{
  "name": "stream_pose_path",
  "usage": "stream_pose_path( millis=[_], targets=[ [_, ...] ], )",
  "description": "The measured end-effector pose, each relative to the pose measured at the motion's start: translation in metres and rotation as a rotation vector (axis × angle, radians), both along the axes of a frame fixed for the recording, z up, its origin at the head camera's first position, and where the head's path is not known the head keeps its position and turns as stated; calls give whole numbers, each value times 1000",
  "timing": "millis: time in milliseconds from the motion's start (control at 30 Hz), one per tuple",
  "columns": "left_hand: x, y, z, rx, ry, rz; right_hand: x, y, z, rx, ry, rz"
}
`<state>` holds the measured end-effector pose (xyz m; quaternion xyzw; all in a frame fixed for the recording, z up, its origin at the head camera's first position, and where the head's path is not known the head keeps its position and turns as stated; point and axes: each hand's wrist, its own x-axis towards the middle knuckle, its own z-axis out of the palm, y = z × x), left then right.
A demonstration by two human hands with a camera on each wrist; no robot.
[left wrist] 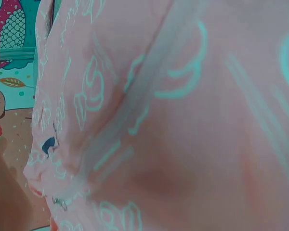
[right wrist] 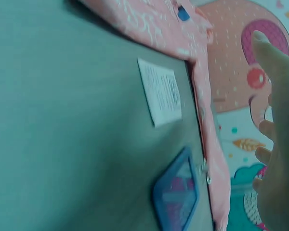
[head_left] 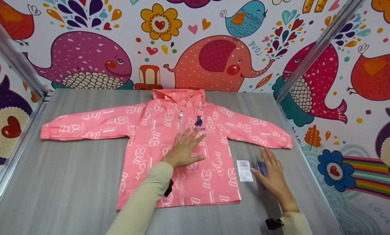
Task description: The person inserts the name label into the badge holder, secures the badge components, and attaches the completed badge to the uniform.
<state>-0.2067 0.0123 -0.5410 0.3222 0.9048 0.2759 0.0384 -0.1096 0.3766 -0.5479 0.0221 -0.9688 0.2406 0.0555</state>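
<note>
A pink zip-up jacket [head_left: 214, 182] with white rabbit outlines and a dark logo lies spread flat on the grey table, sleeves out to both sides. My left hand [head_left: 185, 148] is over its front with fingers spread; whether it touches the cloth is unclear. To the jacket's right lies a small white printed card [head_left: 245, 173]. Beside the card is a small blue-framed item [head_left: 261, 168] with a see-through window, partly covered by my right hand [head_left: 273, 173] in the head view. In the right wrist view, the right fingers [right wrist: 274, 67] are straight and apart from this blue-framed item [right wrist: 159, 197].
The grey table [head_left: 67, 176] runs back to a wall panel [head_left: 188, 29] printed with cartoon animals. Metal rails [head_left: 312, 55] stand at the back corners. A similarly printed panel rises along the right side.
</note>
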Motion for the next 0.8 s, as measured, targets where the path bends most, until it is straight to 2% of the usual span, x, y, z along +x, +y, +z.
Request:
stream_pose_path(
  millis=[300, 467, 667, 800],
  targets=[
    [0, 46, 1, 26, -20, -37, 18, 24, -10, -21, -75, -137],
    [3, 73, 1, 23, -58, -66, 26, 34, -13, -35, -132, -211],
    [10, 99, 0, 12, -76, -69, 35, 38, -16, -47, -235, -299],
    [16, 115, 1, 20, -117, -84, 40, 38, -17, -63, -243, -368]
  ],
)
